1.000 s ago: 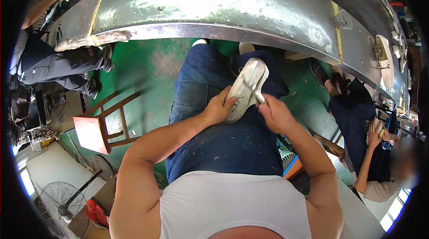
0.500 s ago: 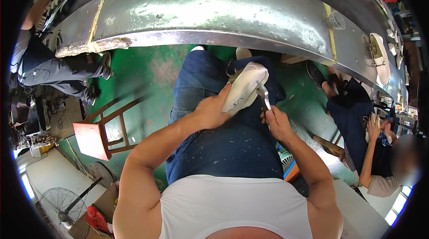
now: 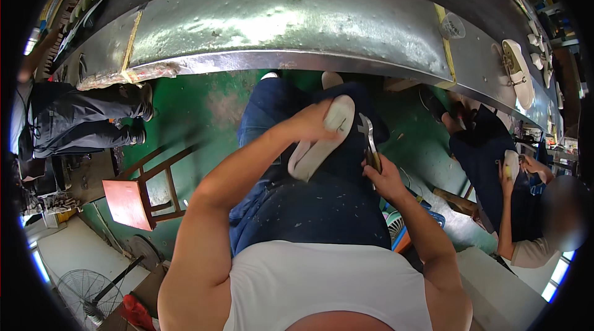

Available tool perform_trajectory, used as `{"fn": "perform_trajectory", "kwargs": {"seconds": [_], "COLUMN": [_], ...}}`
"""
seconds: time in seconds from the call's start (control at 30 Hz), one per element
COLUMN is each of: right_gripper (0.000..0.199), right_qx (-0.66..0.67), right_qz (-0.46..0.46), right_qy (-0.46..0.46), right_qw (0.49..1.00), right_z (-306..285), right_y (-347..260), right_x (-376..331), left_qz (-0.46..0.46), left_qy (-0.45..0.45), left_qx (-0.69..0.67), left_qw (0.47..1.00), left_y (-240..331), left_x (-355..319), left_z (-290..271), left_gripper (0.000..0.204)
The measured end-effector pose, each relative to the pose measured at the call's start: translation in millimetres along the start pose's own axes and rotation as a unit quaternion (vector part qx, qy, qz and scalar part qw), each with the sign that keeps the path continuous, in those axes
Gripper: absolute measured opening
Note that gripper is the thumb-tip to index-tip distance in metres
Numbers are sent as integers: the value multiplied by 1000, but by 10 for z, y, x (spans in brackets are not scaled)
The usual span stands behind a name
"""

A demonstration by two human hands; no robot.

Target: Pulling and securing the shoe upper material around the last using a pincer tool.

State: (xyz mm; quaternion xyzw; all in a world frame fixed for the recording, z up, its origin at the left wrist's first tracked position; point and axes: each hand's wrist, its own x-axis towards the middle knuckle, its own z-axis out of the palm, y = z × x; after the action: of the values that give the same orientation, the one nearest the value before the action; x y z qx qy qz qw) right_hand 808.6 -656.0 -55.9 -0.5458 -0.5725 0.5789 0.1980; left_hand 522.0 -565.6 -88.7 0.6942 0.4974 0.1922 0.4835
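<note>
Shoe [image 3: 323,150], pale and slim, is held slantwise between the table [image 3: 284,61] and the person's white top [image 3: 328,263], above the blue apron [image 3: 322,204]. It looks light, fairly stiff lengthwise and softer at the sides; its pale surface could mark easily. Left grip [image 3: 314,121] clasps it from the left side, and a hold across its middle should steady it best. Right grip [image 3: 387,178] is wrapped around the lower end of a metal tool [image 3: 372,141], likely hard and top-heavy, just beside it.

One lap-held shoe [image 3: 323,143], one tool [image 3: 372,150] — one red-topped stool [image 3: 127,202]
</note>
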Motion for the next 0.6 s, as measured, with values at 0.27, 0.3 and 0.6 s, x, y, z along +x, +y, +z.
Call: {"fn": "perform_trajectory", "kwargs": {"seconds": [0.27,0.3,0.6], "right_gripper": [23,23,21], "right_qx": [-111,-112,-48], "right_qz": [93,92,119], "right_qy": [-176,-176,-191], "right_qw": [974,974,973], "right_z": [-121,-129,-12], "right_y": [-652,-645,-553], "right_x": [121,172,352], "left_qz": [-12,-10,21], "left_qy": [169,190,233], "left_qx": [144,156,135], "left_qw": [975,969,963], "left_y": [97,130,196], "left_x": [-554,-548,-570], "left_z": [117,140,228], "left_gripper": [17,19,16]}}
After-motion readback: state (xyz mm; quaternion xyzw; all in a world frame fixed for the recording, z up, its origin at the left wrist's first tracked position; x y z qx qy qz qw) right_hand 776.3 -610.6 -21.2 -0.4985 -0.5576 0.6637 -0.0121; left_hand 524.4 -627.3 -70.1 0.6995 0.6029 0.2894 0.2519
